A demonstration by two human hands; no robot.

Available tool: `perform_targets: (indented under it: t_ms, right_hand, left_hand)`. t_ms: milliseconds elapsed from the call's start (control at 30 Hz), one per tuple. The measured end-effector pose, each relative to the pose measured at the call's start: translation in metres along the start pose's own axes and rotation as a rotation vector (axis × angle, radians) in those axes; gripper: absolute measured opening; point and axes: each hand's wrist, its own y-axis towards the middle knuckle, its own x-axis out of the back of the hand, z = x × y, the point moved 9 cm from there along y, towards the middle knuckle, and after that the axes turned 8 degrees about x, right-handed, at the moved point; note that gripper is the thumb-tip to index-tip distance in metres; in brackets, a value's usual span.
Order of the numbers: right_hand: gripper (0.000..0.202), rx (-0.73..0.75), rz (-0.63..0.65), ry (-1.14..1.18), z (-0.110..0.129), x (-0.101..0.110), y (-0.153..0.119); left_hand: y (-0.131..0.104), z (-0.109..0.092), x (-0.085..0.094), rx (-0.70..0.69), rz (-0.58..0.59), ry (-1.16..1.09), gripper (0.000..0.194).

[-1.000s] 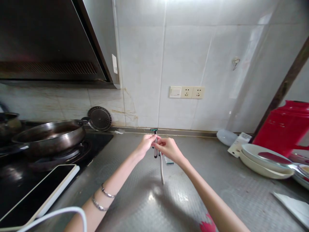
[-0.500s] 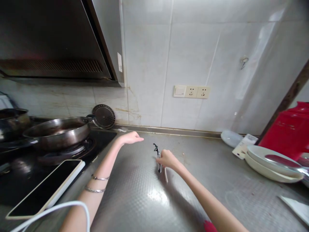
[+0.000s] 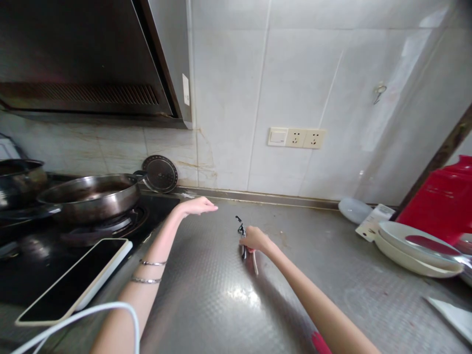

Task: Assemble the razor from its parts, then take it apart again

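My right hand is closed around a slim black-and-silver tool above the metal counter. The tool's dark upper end pokes out beyond my fingers, and its exact kind cannot be made out. A pale, narrow strip hangs below the same hand; what it belongs to is hidden by the fingers. My left hand hovers over the counter near the wall, fingers stretched out and holding nothing. Two silver bangles circle that forearm.
A steel pan sits on the black stove at left, with a phone in front and a white cable nearby. Against the wall leans a round dark disc. White dishes and a red container stand at right.
The tool in my right hand has tilted and sits slightly differently, its dark end turned. My left hand's fingers are straighter. The whole view has shifted a little.
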Motion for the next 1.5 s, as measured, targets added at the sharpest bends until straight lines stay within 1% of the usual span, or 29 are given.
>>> perform_targets:
  t_ms: [100, 200, 300, 367, 433, 467, 533, 600, 700, 800, 867, 1000, 1100, 1233, 1400, 1500]
  right_hand:
    - [0.015, -0.001, -0.009, -0.021, 0.000, -0.002, 0.000]
    - [0.016, 0.005, -0.026, -0.033, 0.002, 0.000, -0.002]
    - [0.020, 0.010, -0.050, -0.042, 0.003, 0.009, -0.007]
    - [0.024, 0.010, -0.093, -0.028, 0.000, 0.022, -0.012]
    - [0.028, 0.013, -0.156, 0.012, -0.007, 0.040, -0.019]
    - [0.030, 0.014, -0.191, 0.039, -0.013, 0.050, -0.023]
    - [0.031, 0.015, -0.238, 0.096, -0.028, 0.066, -0.031]
    - [0.030, 0.007, -0.256, 0.133, -0.046, 0.077, -0.041]
    - [0.029, -0.005, -0.272, 0.086, -0.072, 0.085, -0.058]
    - [0.032, -0.017, -0.297, -0.027, -0.090, 0.088, -0.075]
    - [0.033, -0.008, -0.313, -0.099, -0.096, 0.087, -0.083]
    - [0.031, -0.011, -0.330, -0.255, -0.102, 0.085, -0.092]
    - [0.029, -0.035, -0.313, -0.299, -0.106, 0.081, -0.094]
    - [0.030, -0.041, -0.299, -0.295, -0.108, 0.078, -0.096]
    - [0.030, -0.072, -0.283, -0.286, -0.114, 0.076, -0.099]
    - [0.030, -0.063, -0.286, -0.299, -0.116, 0.074, -0.099]
  left_hand:
    - [0.001, 0.008, -0.011, 0.072, 0.112, 0.032, 0.031]
    - [0.004, 0.009, -0.018, 0.077, 0.130, 0.067, 0.033]
    - [0.007, 0.006, -0.026, 0.037, 0.136, 0.129, 0.033]
    - [0.009, 0.001, -0.027, -0.020, 0.109, 0.145, 0.030]
    - [0.013, -0.003, -0.027, -0.069, 0.053, 0.123, 0.024]
    - [0.016, -0.004, -0.026, -0.085, 0.019, 0.096, 0.021]
    - [0.023, 0.000, -0.029, -0.101, -0.051, 0.024, 0.022]
    - [0.032, 0.007, -0.038, -0.123, -0.102, -0.032, 0.025]
    - [0.047, 0.023, -0.061, -0.130, -0.140, -0.010, 0.022]
    - [0.059, 0.037, -0.083, -0.113, -0.178, 0.079, 0.021]
    - [0.066, 0.039, -0.094, -0.115, -0.191, 0.125, 0.023]
    - [0.077, 0.031, -0.113, -0.137, -0.183, 0.233, 0.029]
    - [0.086, 0.025, -0.126, -0.152, -0.171, 0.302, 0.030]
    - [0.095, 0.023, -0.136, -0.144, -0.169, 0.365, 0.031]
    - [0.097, 0.026, -0.140, -0.121, -0.174, 0.391, 0.044]
    - [0.097, 0.027, -0.141, -0.113, -0.177, 0.387, 0.047]
